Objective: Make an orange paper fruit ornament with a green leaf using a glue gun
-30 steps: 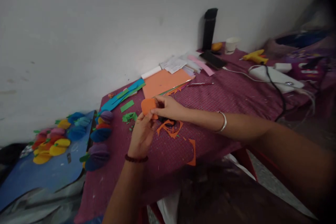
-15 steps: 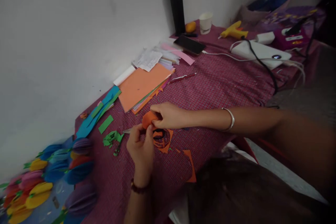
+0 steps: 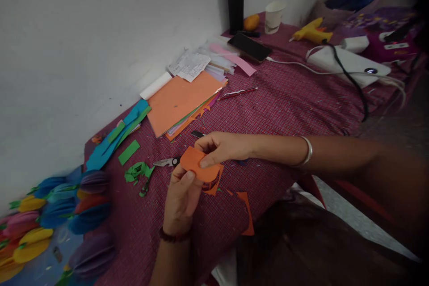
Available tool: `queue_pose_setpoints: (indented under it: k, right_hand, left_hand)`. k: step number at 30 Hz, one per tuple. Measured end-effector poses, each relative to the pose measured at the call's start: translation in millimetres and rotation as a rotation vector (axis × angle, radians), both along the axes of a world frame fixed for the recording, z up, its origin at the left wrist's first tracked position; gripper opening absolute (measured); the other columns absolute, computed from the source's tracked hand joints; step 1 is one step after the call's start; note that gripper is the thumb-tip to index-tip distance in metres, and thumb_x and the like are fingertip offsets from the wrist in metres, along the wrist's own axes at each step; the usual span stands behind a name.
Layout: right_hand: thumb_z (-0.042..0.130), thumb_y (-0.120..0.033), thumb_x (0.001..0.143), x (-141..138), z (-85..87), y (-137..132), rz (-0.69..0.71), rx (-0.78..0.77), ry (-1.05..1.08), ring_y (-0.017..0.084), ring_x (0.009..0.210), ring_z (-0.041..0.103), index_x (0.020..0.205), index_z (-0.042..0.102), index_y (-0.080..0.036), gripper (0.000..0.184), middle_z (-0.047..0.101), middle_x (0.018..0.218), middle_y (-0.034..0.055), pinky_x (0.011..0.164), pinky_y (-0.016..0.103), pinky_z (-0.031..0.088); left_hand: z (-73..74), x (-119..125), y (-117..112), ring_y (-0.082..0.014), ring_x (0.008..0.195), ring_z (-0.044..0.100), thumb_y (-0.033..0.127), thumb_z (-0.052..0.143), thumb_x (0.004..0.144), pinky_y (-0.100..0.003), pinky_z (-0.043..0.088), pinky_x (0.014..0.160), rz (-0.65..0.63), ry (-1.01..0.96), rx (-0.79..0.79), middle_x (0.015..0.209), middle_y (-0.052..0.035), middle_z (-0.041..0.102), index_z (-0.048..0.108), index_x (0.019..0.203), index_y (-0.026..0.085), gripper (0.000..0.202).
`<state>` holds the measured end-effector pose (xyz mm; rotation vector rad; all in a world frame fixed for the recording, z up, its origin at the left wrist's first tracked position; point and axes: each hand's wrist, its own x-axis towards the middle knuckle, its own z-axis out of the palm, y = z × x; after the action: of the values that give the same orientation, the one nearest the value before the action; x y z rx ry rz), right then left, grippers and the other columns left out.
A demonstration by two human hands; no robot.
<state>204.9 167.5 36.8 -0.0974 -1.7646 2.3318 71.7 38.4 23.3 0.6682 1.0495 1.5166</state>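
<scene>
Between both hands is a piece of orange paper [image 3: 196,161] with a curved edge. My left hand [image 3: 182,192] pinches its lower left side between thumb and fingers. From the right, my right hand [image 3: 219,149] grips the same paper, thumb on top. Just behind the paper lies a pair of scissors [image 3: 164,162], blades pointing left, its handles partly covered by the paper and my hand. Orange paper offcuts [image 3: 247,214] lie below and to the right. Green paper scraps [image 3: 139,172] and a green paper strip [image 3: 129,152] are left of my hands.
A stack of coloured sheets [image 3: 184,103] lies beyond my hands, with a pencil [image 3: 239,93] beside it. Further back are a phone [image 3: 250,47], a paper cup [image 3: 275,17], a glue gun [image 3: 311,32] and a cabled power bank [image 3: 348,65]. Colourful paper ornaments [image 3: 90,212] fill the lower left.
The orange paper is now turned flat toward me and shows more of its face. My hands have shifted slightly apart, uncovering more of the scissors. The view has moved a little.
</scene>
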Motion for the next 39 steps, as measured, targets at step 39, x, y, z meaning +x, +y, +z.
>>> queue_pose_setpoints:
  k: [39]
  right_hand:
    - [0.073,-0.025,0.074,3.1,-16.1,9.1,-0.105,-0.113,-0.116,0.007,0.064,0.057,0.087,0.058,-0.013,0.023,0.062,0.077,-0.0028,0.063,0.021,0.047]
  left_hand:
    - [-6.1,-2.2,3.4,-0.0178,0.08,0.069,0.036,0.077,0.075,-0.03,0.056,0.077,0.081,0.123,0.037,0.091,-0.0063,0.074,0.072,0.091,0.019,0.024]
